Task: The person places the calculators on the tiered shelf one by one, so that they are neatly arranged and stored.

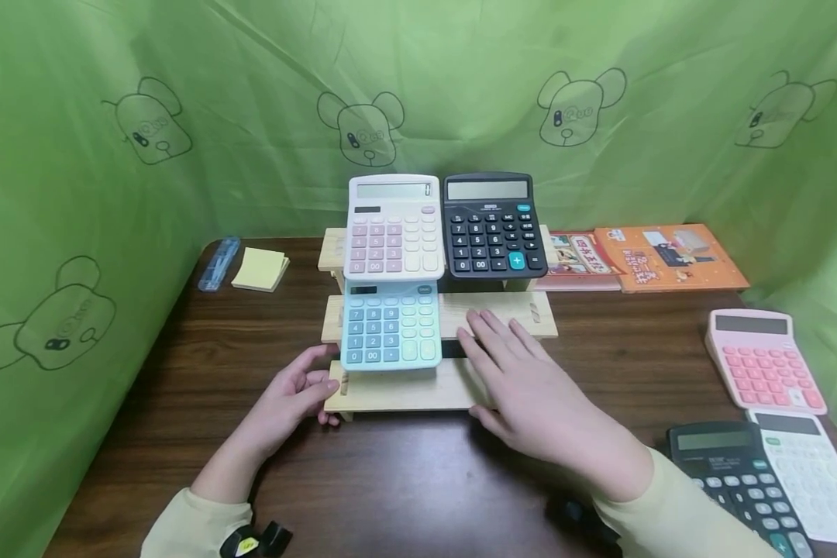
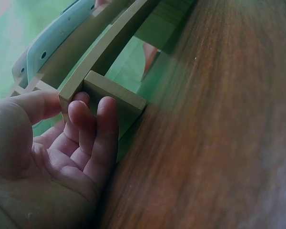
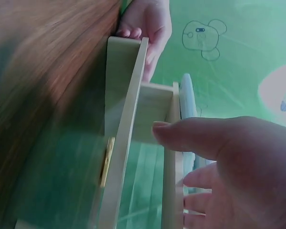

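Observation:
A stepped wooden rack [image 1: 397, 394] stands in the middle of the table in the head view. On its top tier, a white calculator with pink keys [image 1: 394, 225] sits beside a black calculator [image 1: 494, 225]. A light blue calculator [image 1: 390, 333] leans on the middle tier, below the white one. My left hand [image 1: 289, 399] pinches the left end of the lowest board between thumb and fingers; the left wrist view shows the board's corner [image 2: 69, 90] in that grip. Over the rack's right side lies my right hand [image 1: 523, 387], fingers straight, fingertips at the middle tier.
At the right edge lie a pink calculator [image 1: 767, 360], a white one [image 1: 812, 473] and a dark one [image 1: 728, 457], the last partly behind my right sleeve. Sticky notes [image 1: 260, 269] and a blue clear item [image 1: 219, 263] lie back left; an orange booklet [image 1: 669, 256] lies back right.

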Demonstrator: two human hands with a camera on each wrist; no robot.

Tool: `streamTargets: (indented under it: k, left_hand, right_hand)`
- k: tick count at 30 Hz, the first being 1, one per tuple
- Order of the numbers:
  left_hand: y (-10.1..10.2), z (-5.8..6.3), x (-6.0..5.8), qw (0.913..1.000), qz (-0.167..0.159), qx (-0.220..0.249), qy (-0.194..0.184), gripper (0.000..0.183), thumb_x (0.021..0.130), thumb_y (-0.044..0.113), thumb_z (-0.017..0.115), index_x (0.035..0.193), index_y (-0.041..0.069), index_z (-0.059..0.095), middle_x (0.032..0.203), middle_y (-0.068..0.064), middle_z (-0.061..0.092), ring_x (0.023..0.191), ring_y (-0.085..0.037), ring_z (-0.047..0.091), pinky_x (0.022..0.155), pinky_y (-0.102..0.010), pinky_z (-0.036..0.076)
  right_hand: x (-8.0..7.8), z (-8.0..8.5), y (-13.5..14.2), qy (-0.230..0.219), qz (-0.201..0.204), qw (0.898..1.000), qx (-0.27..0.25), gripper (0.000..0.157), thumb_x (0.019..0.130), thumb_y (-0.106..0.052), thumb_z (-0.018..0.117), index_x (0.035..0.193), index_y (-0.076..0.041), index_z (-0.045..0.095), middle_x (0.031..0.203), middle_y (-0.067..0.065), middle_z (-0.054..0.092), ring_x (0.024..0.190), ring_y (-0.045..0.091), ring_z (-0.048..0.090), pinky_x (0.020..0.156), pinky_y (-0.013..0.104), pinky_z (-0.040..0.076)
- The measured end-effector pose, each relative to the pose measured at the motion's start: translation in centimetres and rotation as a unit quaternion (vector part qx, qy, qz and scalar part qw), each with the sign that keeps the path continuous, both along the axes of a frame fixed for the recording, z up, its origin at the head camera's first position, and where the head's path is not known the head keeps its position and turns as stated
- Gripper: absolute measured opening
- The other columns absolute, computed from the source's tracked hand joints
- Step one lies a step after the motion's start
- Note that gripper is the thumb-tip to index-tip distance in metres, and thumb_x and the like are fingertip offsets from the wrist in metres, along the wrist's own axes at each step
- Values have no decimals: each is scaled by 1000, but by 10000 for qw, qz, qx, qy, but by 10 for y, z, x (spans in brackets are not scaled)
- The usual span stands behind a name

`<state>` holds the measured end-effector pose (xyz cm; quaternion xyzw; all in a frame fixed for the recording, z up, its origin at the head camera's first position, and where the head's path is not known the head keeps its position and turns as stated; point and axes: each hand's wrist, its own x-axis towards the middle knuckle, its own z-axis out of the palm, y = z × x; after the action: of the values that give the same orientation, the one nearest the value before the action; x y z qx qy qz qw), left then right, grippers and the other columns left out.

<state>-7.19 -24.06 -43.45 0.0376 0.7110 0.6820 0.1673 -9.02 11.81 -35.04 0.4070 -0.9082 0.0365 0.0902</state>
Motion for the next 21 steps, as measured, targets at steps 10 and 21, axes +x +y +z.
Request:
streamTargets:
  k: [10, 21]
  left_hand:
    - [1, 0, 0, 10000, -14, 25, 33, 54, 97, 20, 60, 143, 14, 33, 99, -27, 63, 56, -23, 56, 68, -55, 57]
    - [-1, 0, 0, 10000, 64, -9, 7, 55, 97, 22, 61, 144, 17, 33, 102, -25, 64, 56, -24, 55, 68, -54, 57]
  right_hand:
    - [7, -5, 54, 106, -271, 9982, -533, 81, 83, -40, 67, 148, -4, 36, 159, 13, 20, 144, 31, 20, 119, 48, 9]
    - [15, -14, 86, -243, -433, 9943, -945, 73, 85, -36, 68, 145, -5, 42, 159, 6, 22, 145, 28, 17, 120, 41, 8]
